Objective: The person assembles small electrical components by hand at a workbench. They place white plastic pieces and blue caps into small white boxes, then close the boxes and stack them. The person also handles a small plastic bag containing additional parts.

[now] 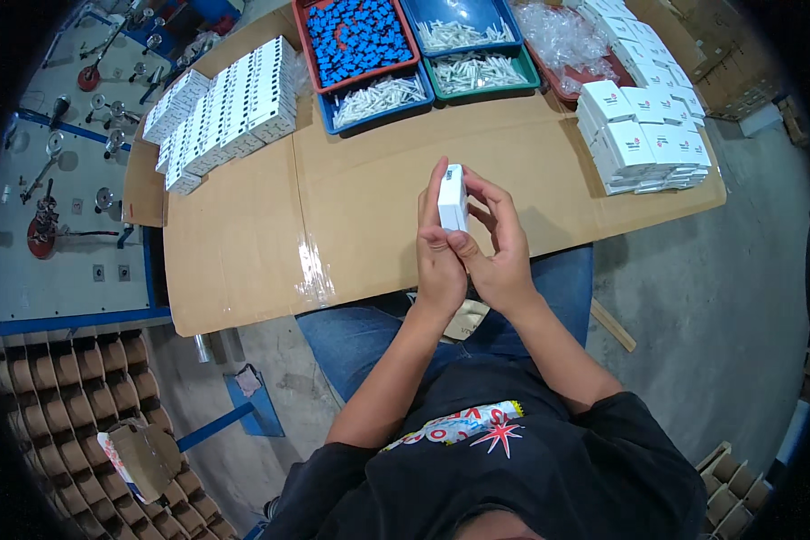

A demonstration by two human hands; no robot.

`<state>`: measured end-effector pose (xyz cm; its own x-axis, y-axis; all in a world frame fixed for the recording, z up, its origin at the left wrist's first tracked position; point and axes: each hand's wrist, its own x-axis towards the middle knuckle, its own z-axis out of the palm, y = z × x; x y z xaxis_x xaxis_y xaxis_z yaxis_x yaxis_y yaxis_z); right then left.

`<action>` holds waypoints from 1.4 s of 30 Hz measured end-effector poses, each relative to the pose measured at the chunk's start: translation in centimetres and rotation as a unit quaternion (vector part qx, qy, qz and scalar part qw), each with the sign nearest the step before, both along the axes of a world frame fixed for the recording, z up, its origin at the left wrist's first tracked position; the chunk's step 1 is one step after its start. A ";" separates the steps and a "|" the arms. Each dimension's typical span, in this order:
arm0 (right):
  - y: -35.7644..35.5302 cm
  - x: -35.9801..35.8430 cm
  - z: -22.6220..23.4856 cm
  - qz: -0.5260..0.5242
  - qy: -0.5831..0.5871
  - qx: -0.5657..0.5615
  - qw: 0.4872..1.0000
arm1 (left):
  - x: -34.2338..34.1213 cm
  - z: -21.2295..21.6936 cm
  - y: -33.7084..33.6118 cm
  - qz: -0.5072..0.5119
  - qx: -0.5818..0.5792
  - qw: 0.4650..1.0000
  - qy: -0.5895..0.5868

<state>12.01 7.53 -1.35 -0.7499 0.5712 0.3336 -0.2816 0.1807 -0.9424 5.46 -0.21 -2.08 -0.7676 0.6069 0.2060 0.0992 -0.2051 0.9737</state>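
Between both palms I hold a small white box upright, above the near edge of the cardboard-covered table. My left hand presses its left side with the fingers stretched up along it. My right hand wraps the right side, fingertips near the top and thumb at the bottom. The box looks closed; dark print shows at its upper end. Its right face is mostly hidden by my right fingers.
White boxes stand stacked at the left and right. At the back are a red tray of blue pieces, blue and green trays of white pieces, and clear plastic bags. A machine panel is at far left.
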 end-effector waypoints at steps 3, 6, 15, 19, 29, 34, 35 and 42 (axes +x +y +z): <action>0.4 0.1 -0.7 -0.013 -0.005 0.087 0.996 | 0.1 -0.8 0.1 0.007 0.021 1.000 0.011; 0.3 0.2 -0.5 -0.039 -0.007 0.195 0.980 | 0.0 -1.8 -0.1 0.004 0.044 0.999 0.008; 0.1 0.5 0.0 -0.040 -0.019 0.214 0.976 | 0.7 -1.8 -0.2 0.030 0.013 0.999 -0.008; 0.0 0.6 -0.2 0.034 -0.029 0.083 0.996 | 0.5 -2.1 -0.1 0.057 0.040 0.996 0.048; 0.4 0.6 1.9 0.141 -0.122 -0.204 0.961 | -0.6 -2.6 -1.7 0.042 0.045 0.986 0.152; -1.7 0.5 2.2 0.124 -0.102 -0.278 0.947 | -1.0 -1.8 -1.9 0.077 0.043 0.978 0.189; -2.2 0.4 2.3 0.117 -0.096 -0.308 0.939 | -1.3 -1.7 -2.1 0.086 0.020 0.970 0.226; -4.0 -0.3 1.4 0.064 -0.087 -0.300 0.948 | -0.8 -2.5 -2.2 0.116 -0.004 0.978 0.172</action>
<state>11.72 3.54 0.05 -0.8397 0.5199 -0.1570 -0.0964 -0.4273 -0.8990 4.62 -2.39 -4.63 -0.7704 0.4273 0.4732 0.4648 -0.1316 0.8756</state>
